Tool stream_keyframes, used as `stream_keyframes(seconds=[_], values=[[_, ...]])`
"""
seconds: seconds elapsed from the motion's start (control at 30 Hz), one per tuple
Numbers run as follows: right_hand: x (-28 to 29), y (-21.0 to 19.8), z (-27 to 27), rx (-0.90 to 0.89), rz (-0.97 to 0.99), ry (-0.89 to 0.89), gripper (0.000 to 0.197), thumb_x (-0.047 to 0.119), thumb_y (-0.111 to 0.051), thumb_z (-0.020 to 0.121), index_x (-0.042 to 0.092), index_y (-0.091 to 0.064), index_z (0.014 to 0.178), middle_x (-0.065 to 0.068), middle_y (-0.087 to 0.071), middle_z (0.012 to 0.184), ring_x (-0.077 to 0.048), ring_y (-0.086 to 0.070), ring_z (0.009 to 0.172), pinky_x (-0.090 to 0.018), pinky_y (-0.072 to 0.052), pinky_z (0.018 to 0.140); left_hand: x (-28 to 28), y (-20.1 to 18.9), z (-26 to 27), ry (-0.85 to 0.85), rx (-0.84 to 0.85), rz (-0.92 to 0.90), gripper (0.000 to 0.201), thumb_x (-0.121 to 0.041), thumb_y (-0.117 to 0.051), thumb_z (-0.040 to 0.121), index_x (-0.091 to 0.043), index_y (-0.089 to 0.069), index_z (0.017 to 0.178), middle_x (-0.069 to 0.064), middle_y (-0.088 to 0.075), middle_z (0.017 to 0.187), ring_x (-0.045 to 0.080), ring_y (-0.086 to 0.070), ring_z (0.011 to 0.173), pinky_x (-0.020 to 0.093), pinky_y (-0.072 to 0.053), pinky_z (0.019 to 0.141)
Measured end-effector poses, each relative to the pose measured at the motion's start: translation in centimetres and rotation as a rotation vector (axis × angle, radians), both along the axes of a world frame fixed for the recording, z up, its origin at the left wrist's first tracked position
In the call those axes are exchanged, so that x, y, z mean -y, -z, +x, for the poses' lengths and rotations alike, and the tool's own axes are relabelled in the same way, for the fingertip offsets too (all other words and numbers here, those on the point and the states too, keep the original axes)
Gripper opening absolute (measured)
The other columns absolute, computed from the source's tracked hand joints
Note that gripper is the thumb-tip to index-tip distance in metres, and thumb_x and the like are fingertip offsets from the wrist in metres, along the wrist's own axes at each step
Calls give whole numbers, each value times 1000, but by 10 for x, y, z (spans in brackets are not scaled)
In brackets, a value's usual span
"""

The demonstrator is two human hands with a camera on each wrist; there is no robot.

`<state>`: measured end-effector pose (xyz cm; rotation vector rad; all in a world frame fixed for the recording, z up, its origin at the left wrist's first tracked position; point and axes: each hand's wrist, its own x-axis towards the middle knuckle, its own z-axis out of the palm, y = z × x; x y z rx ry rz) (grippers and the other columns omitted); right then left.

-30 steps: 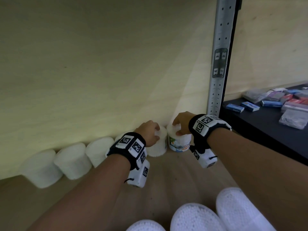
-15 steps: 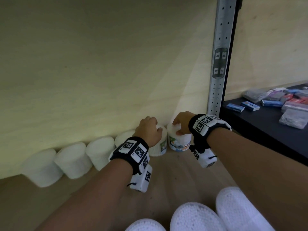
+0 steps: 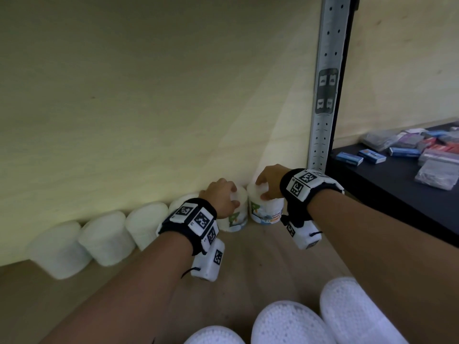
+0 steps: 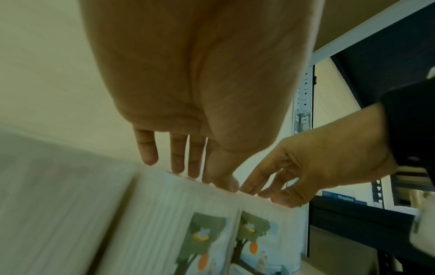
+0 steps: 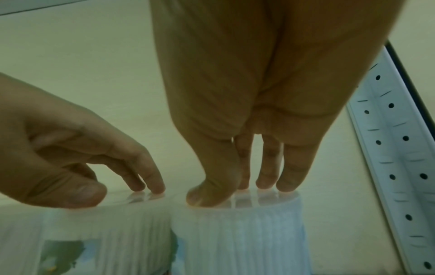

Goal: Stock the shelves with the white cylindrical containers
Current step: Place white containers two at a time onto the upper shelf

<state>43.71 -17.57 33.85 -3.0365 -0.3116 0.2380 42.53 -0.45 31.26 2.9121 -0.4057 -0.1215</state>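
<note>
Both hands reach to the back of a wooden shelf (image 3: 260, 264), each resting on top of a white cylindrical container. Left hand (image 3: 219, 198) sits on the lid of the left container (image 3: 234, 219); seen from the left wrist, its fingertips (image 4: 177, 168) and thumb come down onto the lid's rim, loosely bent, touching the top rather than wrapped round the body. Right hand (image 3: 269, 181) does the same on the right container (image 3: 267, 211), with thumb and fingertips (image 5: 288, 185) planted on its clear lid in the right wrist view. These two containers stand upright and touch each other, just under the hands, against the pale back panel (image 3: 149, 108). Each shows a printed label with a green tree and an orange shape.

Left of the left hand, a row of four more white containers (image 3: 104, 238) runs along the back panel, side by side. Right of the right hand rises a perforated metal upright (image 3: 325, 83). Beyond it, a dark shelf (image 3: 387, 184) carries small flat packs (image 3: 371, 155). Nearer than both wrists, three round white dotted tops (image 3: 289, 324) show at the bottom edge of the head view.
</note>
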Motion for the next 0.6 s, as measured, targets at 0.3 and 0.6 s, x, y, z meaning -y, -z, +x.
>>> stream_keyframes(seconds=[0.3,0.6], values=[[-1,-1,0,-5,-4,11,57,31,-65,88,13,-48,139,-8,-46,144,-26,-48,129,-33,-40,105,-7,-13,-3,55,-118,-9,51,-13,-46,94,-21,-34,143,4,-32,152,26,-36,138,46,-32,112],[0,-1,0,-2,-1,5,56,32,-66,87,13,-50,138,-8,-47,142,-27,-49,129,-34,-41,105,3,3,-3,-154,122,-39,57,-50,-52,89,-8,-50,128,13,-42,135,31,-40,127,43,-38,105]])
